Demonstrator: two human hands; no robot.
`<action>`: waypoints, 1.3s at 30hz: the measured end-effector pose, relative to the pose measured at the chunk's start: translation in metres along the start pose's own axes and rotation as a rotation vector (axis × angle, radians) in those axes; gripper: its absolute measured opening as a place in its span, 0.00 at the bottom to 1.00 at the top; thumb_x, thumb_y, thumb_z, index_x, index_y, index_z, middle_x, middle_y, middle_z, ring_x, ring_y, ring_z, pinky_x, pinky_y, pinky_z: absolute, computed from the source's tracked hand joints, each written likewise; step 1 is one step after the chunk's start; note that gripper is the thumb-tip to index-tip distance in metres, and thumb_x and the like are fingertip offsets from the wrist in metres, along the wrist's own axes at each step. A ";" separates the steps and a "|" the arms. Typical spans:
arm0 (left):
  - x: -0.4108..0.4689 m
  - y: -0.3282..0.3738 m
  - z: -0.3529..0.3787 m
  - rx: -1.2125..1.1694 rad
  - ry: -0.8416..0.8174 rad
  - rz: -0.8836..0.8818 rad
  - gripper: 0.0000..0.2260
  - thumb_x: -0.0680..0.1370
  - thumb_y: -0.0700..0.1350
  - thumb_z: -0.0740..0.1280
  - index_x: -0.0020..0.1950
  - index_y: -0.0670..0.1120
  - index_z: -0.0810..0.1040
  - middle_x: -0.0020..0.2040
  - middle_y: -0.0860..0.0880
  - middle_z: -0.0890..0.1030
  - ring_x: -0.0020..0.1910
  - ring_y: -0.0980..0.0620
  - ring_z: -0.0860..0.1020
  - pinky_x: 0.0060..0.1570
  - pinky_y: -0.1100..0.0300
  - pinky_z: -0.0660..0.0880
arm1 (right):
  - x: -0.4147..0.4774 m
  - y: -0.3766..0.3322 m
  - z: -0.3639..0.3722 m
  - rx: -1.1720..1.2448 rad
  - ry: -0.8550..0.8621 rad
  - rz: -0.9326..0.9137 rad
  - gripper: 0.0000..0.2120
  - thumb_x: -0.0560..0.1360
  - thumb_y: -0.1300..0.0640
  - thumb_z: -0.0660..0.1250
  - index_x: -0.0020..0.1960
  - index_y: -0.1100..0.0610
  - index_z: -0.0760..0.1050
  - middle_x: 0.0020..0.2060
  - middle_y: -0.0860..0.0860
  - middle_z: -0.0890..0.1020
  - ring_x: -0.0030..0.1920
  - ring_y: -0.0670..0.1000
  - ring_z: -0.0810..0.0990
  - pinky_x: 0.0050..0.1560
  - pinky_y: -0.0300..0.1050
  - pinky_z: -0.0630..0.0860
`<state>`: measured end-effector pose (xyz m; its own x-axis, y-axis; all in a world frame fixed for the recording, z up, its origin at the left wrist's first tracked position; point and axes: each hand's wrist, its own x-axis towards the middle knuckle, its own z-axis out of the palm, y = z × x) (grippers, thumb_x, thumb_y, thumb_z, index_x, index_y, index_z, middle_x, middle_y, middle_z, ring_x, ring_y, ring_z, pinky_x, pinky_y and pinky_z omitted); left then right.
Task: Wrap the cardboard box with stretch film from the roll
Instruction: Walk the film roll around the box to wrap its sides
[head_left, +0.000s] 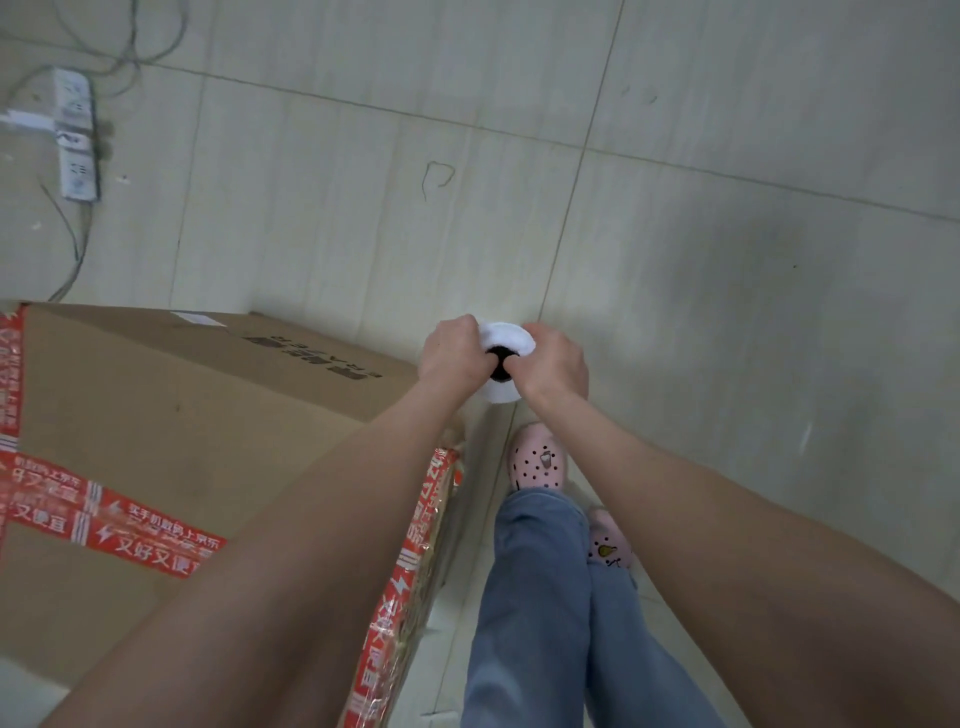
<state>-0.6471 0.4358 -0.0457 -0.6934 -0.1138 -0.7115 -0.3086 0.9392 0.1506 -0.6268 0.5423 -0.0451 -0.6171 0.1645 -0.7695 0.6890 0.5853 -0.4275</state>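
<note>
A large brown cardboard box (171, 415) with red printed tape fills the lower left. Just past its right far corner I hold a white stretch film roll (503, 340) upright, seen from above with its dark core showing. My left hand (452, 351) grips the roll's left side and my right hand (553, 364) grips its right side, thumbs near the core. Clear film clings to the box's right side face (415, 561), wrinkled over the red tape. The lower part of the roll is hidden under my hands.
The floor is pale tile (727, 260). A white power strip (75, 135) with grey cables lies at the far left behind the box. My legs in blue jeans (545, 597) and pink clogs (537, 460) stand right beside the box's right face.
</note>
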 end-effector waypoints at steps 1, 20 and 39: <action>0.002 -0.006 -0.001 -0.049 0.014 -0.044 0.10 0.74 0.42 0.65 0.52 0.38 0.74 0.51 0.39 0.79 0.50 0.40 0.77 0.40 0.56 0.69 | 0.002 -0.006 0.004 -0.005 0.025 -0.021 0.13 0.71 0.60 0.64 0.54 0.50 0.78 0.48 0.52 0.82 0.49 0.56 0.79 0.41 0.43 0.71; 0.026 -0.044 -0.032 0.160 -0.032 0.184 0.28 0.76 0.41 0.63 0.74 0.55 0.62 0.62 0.47 0.73 0.60 0.45 0.75 0.52 0.54 0.72 | 0.007 -0.043 0.047 0.162 -0.184 0.135 0.28 0.70 0.57 0.70 0.69 0.51 0.70 0.61 0.52 0.78 0.57 0.56 0.78 0.55 0.52 0.79; 0.046 -0.095 -0.055 -0.581 0.102 -0.430 0.13 0.72 0.48 0.68 0.48 0.39 0.75 0.48 0.40 0.81 0.44 0.41 0.82 0.44 0.50 0.80 | 0.032 -0.115 0.073 0.063 -0.221 0.071 0.25 0.71 0.54 0.67 0.67 0.55 0.70 0.61 0.55 0.77 0.60 0.59 0.76 0.60 0.55 0.75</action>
<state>-0.6855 0.3236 -0.0546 -0.4814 -0.4904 -0.7265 -0.8436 0.4842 0.2321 -0.6979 0.4227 -0.0553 -0.4730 0.0218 -0.8808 0.7543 0.5267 -0.3920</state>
